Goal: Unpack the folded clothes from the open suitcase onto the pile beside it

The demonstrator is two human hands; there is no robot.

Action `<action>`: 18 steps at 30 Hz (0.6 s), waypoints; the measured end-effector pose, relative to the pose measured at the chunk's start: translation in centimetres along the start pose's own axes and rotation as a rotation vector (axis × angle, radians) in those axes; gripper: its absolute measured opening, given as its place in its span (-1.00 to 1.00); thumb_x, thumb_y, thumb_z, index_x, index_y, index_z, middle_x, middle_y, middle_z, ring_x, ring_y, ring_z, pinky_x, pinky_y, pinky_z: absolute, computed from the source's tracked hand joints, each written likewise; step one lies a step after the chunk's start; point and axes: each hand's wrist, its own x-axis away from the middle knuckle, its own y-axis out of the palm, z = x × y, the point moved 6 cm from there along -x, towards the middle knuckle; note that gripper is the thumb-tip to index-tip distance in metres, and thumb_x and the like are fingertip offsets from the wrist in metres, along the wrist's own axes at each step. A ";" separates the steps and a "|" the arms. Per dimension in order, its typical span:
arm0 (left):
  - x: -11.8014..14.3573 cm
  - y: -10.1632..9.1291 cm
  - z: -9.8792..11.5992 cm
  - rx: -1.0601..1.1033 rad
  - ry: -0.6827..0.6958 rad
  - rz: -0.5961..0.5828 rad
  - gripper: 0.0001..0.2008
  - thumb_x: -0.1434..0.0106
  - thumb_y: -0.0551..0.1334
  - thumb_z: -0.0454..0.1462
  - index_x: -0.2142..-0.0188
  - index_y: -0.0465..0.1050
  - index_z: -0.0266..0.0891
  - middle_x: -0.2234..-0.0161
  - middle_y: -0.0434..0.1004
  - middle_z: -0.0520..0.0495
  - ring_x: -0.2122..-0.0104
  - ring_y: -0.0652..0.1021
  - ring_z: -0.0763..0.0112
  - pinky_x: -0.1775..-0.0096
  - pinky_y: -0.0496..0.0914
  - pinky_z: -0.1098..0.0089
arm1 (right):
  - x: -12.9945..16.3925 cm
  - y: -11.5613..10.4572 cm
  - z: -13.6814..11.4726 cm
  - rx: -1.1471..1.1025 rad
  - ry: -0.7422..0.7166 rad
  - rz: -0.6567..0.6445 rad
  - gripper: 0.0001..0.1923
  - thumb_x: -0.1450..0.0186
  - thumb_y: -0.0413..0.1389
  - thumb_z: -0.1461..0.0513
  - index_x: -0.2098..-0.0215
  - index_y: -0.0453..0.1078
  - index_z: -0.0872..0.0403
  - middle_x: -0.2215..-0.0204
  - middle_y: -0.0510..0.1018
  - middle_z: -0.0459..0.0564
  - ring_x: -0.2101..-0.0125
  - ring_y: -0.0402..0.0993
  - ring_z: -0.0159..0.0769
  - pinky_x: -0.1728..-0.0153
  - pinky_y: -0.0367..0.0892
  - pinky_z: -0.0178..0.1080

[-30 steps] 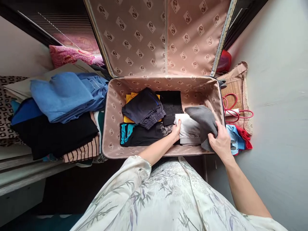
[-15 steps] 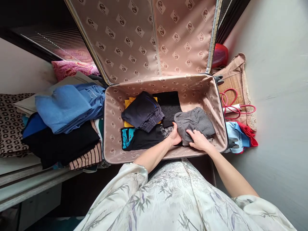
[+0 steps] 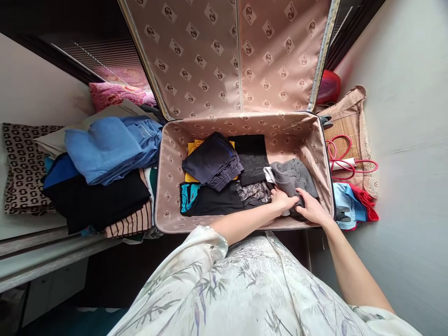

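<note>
An open suitcase [image 3: 169, 186] with a pink printed lining holds folded clothes. At its right end lies a bunched grey garment [image 3: 290, 175] with a small white patch at its left edge. My left hand [image 3: 284, 199] grips the near edge of this garment. My right hand [image 3: 313, 207] pinches a fold of it just to the right, thumb toward the left hand. Left of the hands are a patterned dark garment [image 3: 252, 191] and a black-and-turquoise garment [image 3: 217, 198]. Dark shorts [image 3: 212, 161] lie over a yellow cloth [image 3: 192, 178], beside a black garment [image 3: 254, 156].
The suitcase lid [image 3: 224, 56] stands raised at the back. Blue folded trousers [image 3: 105, 149] top a clothes pile at left, over a black garment [image 3: 101, 200]. To the right are a red cord [image 3: 341, 175], light blue and red cloth [image 3: 350, 200], and a wall [image 3: 413, 154].
Both hands have moved right along the grey garment. Its near side is now bunched and folded over, showing a white patch. The view has shifted slightly.
</note>
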 end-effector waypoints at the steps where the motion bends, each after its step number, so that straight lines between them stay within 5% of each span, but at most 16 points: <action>1: 0.6 0.3 0.7 -0.096 0.004 -0.015 0.07 0.08 0.48 -0.10 -0.36 0.16 -0.43 -0.26 0.28 -0.51 -0.25 0.35 -0.24 -0.22 0.27 0.09 | 0.2 -0.3 0.4 0.001 0.018 0.014 -0.20 -0.19 0.11 0.17 -0.39 0.16 0.08 -0.28 0.41 0.21 -0.24 0.40 0.03 -0.26 0.31 0.04; 6: 2.4 0.0 2.0 -0.342 0.096 -0.063 -0.07 -0.11 0.36 -0.02 -0.37 0.14 -0.36 -0.25 0.25 -0.47 -0.24 0.30 -0.24 -0.23 0.23 -0.01 | 0.2 -0.3 0.8 -0.005 0.041 0.052 -0.21 -0.17 0.11 0.17 -0.38 0.19 0.08 -0.26 0.44 0.22 -0.24 0.41 0.04 -0.26 0.32 0.04; 11: 3.1 -1.0 2.4 -0.487 0.409 -0.001 -0.10 -0.16 0.33 0.03 -0.36 0.17 -0.39 -0.42 -0.07 -0.48 -0.34 0.13 -0.28 -0.32 0.10 -0.09 | -0.1 0.0 0.1 -0.055 0.013 0.042 -0.22 -0.18 0.11 0.17 -0.37 0.17 0.07 -0.26 0.43 0.20 -0.25 0.39 0.02 -0.27 0.29 0.07; 15: 3.1 0.3 2.3 -0.389 0.489 -0.035 -0.03 -0.13 0.38 -0.08 -0.39 0.05 -0.50 -0.43 -0.14 -0.57 -0.41 0.03 -0.27 -0.39 0.01 -0.04 | 0.2 -0.7 0.1 -0.106 -0.003 0.023 -0.29 -0.21 0.10 0.17 -0.34 0.20 0.03 -0.18 0.51 0.16 -0.17 0.46 0.00 -0.20 0.36 0.01; 18: 1.7 0.6 1.3 -0.110 0.384 0.022 0.02 -0.03 0.47 -0.02 -0.36 0.11 -0.39 -0.37 0.06 -0.51 -0.38 0.16 -0.19 -0.36 0.13 0.05 | 0.4 -0.7 0.7 -0.113 0.056 0.009 -0.28 -0.19 0.12 0.18 -0.33 0.22 0.04 -0.18 0.51 0.16 -0.18 0.45 0.01 -0.23 0.33 0.02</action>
